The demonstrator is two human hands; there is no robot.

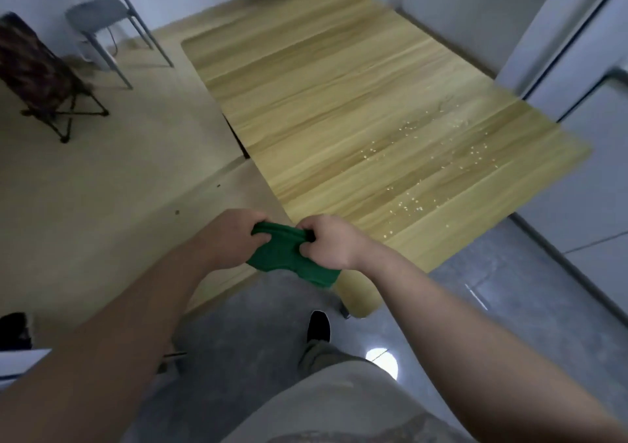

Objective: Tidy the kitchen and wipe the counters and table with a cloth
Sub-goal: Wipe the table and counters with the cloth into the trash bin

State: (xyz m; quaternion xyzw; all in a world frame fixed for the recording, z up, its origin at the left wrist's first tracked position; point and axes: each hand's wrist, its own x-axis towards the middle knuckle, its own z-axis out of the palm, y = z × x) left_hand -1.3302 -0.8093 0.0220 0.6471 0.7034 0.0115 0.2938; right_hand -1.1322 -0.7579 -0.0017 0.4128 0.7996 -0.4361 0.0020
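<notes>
Both of my hands hold a green cloth (289,259) in the air, just off the near corner of a light wooden table (323,102). My left hand (231,238) grips the cloth's left end and my right hand (326,242) pinches its right end, so the cloth bunches between them. Small pale crumbs (424,170) lie scattered over the table's near right part. The rest of the tabletop is bare wood.
A grey metal chair (102,17) stands at the far left by the wall, and a dark folding stool (37,72) stands to its left. White cabinet fronts (577,68) rise along the table's right side. My shoe (319,325) is on the grey floor below the table corner.
</notes>
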